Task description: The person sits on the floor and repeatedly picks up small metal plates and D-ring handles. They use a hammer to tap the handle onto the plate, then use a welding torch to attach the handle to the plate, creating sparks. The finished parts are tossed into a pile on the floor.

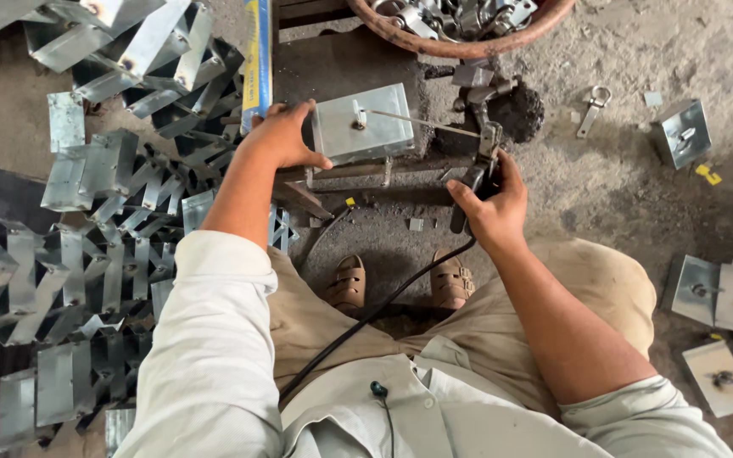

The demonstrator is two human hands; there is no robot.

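Note:
My left hand (282,136) rests against the left edge of a small galvanised metal box (364,125) that sits on a low steel frame (345,174) in front of me. My right hand (489,206) grips the dark handle of a welding electrode holder (478,165). A thin welding rod (422,123) runs from the holder's clamp leftward to a small fitting on top of the box. A black cable (366,318) trails from the holder down between my knees. My sandalled feet (400,282) sit under the frame.
A big heap of bent sheet-metal pieces (95,212) fills the left. A rusty round basin (468,25) of metal fittings stands at the top. Finished boxes and plates (723,297) lie on the right, one box (680,131) farther up. The floor is dusty concrete.

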